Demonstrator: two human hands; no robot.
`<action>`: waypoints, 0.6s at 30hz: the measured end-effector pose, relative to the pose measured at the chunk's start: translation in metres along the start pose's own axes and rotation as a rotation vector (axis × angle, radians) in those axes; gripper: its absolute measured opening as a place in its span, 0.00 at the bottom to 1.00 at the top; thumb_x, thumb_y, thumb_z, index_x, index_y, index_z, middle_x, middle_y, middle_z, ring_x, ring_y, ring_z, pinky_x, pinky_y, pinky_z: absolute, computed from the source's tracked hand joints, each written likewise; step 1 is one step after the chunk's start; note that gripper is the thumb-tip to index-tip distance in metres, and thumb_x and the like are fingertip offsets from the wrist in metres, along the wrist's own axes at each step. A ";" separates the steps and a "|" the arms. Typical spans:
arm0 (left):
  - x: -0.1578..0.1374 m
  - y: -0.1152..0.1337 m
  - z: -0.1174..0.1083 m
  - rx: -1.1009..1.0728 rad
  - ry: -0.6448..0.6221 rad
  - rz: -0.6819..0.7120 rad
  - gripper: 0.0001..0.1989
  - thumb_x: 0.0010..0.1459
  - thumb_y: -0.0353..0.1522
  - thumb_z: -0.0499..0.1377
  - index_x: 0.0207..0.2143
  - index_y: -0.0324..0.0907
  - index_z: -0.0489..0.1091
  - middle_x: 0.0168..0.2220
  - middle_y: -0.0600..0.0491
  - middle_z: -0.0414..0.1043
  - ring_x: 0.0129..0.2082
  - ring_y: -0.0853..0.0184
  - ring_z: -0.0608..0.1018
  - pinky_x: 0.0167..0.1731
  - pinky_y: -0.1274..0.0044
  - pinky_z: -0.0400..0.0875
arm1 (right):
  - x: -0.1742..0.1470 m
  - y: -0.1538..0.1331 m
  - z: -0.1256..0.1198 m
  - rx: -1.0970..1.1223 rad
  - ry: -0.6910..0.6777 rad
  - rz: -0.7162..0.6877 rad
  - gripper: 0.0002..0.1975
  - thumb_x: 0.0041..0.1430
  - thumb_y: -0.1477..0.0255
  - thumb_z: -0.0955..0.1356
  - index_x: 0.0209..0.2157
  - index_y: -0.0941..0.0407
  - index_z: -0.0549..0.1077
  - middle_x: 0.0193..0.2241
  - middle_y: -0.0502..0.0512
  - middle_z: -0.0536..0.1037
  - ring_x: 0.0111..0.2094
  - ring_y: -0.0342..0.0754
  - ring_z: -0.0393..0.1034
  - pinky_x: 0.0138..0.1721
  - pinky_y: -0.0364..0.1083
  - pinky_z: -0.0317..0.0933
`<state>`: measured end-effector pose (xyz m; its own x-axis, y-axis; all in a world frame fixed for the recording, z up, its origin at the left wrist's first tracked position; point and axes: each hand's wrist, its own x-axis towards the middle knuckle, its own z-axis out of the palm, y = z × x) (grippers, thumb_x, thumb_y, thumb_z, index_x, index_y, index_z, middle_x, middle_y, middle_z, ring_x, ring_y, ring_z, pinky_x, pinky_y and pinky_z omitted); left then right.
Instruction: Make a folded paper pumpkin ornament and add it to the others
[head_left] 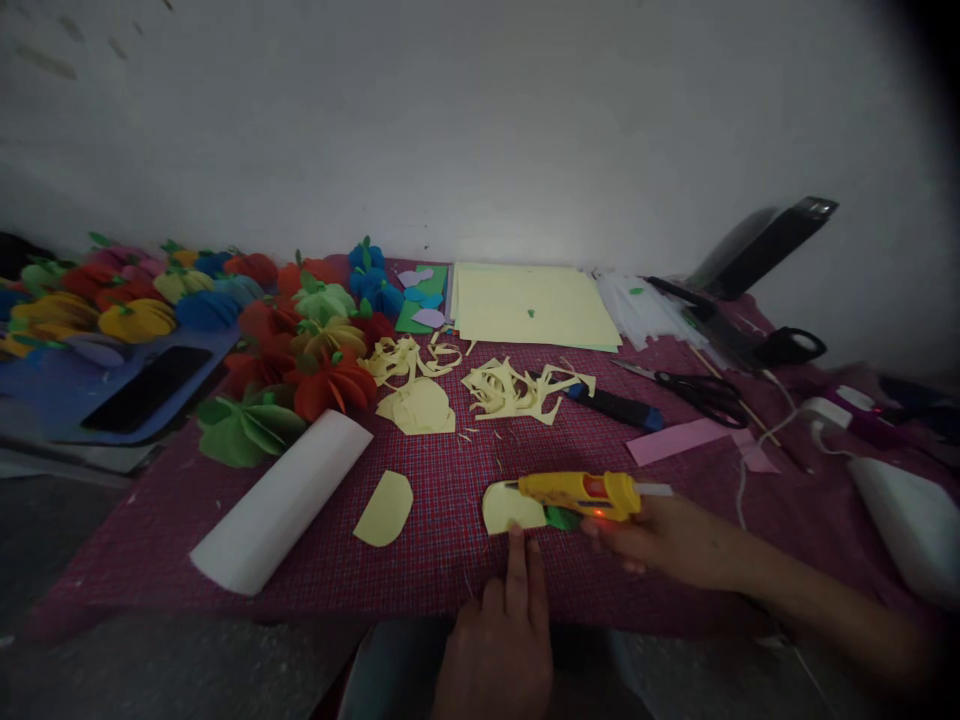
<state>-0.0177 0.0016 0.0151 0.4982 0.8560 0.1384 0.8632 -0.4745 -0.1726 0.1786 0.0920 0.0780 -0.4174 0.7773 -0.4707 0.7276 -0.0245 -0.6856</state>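
Left hand (495, 645): two fingers extended, gripping nothing, tips at near edge of pale yellow cut paper (513, 513). Paper lies just beyond these fingertips, long axis left–right; left hand nearer. Right hand (664, 540): fingers curled round glue gun (574, 492), nozzle leftward over paper; nozzle contact unclear.

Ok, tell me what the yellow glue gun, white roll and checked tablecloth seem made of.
Glue gun: probably smooth plastic, given its moulded-looking yellow body.
White roll: likely matt paper or card, judging by its even curve.
Tablecloth: apparently matt woven fabric, from its fine check.
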 end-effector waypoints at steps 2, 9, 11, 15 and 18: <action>0.000 0.000 0.000 0.002 0.004 0.002 0.25 0.53 0.26 0.54 0.55 0.37 0.63 0.57 0.41 0.61 0.23 0.72 0.72 0.16 0.82 0.70 | -0.001 0.001 -0.001 0.022 -0.006 0.029 0.15 0.56 0.58 0.63 0.28 0.56 0.68 0.19 0.46 0.67 0.19 0.41 0.64 0.20 0.39 0.60; 0.000 -0.001 0.002 -0.005 0.019 0.007 0.25 0.52 0.26 0.54 0.54 0.37 0.64 0.57 0.42 0.62 0.23 0.72 0.72 0.15 0.82 0.70 | -0.003 0.004 -0.002 0.047 -0.013 0.026 0.15 0.57 0.59 0.62 0.32 0.56 0.69 0.18 0.45 0.65 0.19 0.40 0.62 0.20 0.39 0.58; 0.000 -0.001 0.002 -0.004 0.022 0.004 0.24 0.52 0.26 0.54 0.54 0.37 0.64 0.57 0.42 0.62 0.22 0.73 0.72 0.15 0.82 0.70 | -0.003 0.007 -0.003 0.052 -0.014 0.015 0.15 0.57 0.59 0.62 0.34 0.57 0.69 0.18 0.44 0.65 0.18 0.40 0.61 0.19 0.38 0.58; 0.000 -0.001 0.003 0.015 0.046 0.009 0.24 0.52 0.26 0.54 0.54 0.37 0.65 0.56 0.42 0.63 0.22 0.73 0.72 0.14 0.82 0.69 | -0.006 0.010 -0.004 0.052 -0.015 0.023 0.15 0.57 0.60 0.62 0.34 0.58 0.69 0.17 0.44 0.64 0.19 0.40 0.61 0.19 0.38 0.58; 0.000 -0.001 0.003 0.016 0.050 0.010 0.24 0.52 0.26 0.54 0.53 0.37 0.65 0.56 0.42 0.63 0.22 0.73 0.71 0.15 0.82 0.70 | -0.008 0.010 -0.006 0.049 -0.017 0.014 0.16 0.57 0.60 0.61 0.36 0.59 0.69 0.18 0.45 0.64 0.18 0.40 0.62 0.19 0.39 0.58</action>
<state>-0.0188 0.0026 0.0126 0.5107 0.8396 0.1853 0.8569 -0.4794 -0.1894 0.1928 0.0890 0.0782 -0.4166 0.7661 -0.4894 0.7059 -0.0666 -0.7052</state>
